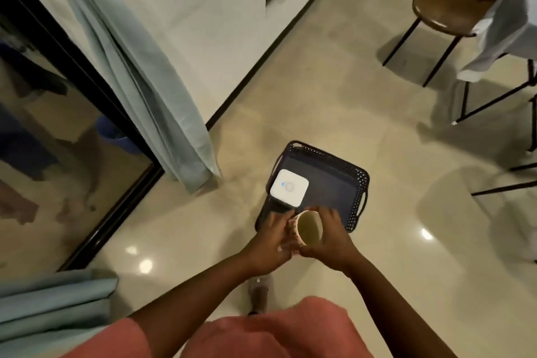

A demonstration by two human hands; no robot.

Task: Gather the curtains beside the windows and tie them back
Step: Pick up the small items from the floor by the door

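Observation:
A pale blue curtain (139,73) hangs gathered beside the dark glass door (58,154) at the left. A second pale blue curtain (52,305) shows folded at the bottom left corner. In front of me, over the floor, both hands hold a patterned roll with a hollow cream core (309,227), perhaps ribbon or tape. My left hand (270,241) grips its left side. My right hand (329,238) curls over its right rim. Neither hand touches a curtain.
A black mesh basket (360,183) with a white square device (289,187) stands on the shiny tiled floor just beyond my hands. A brown stool (444,9) and a cloth-draped table's black legs (499,96) stand at the right. A white wall (203,23) runs behind the curtain.

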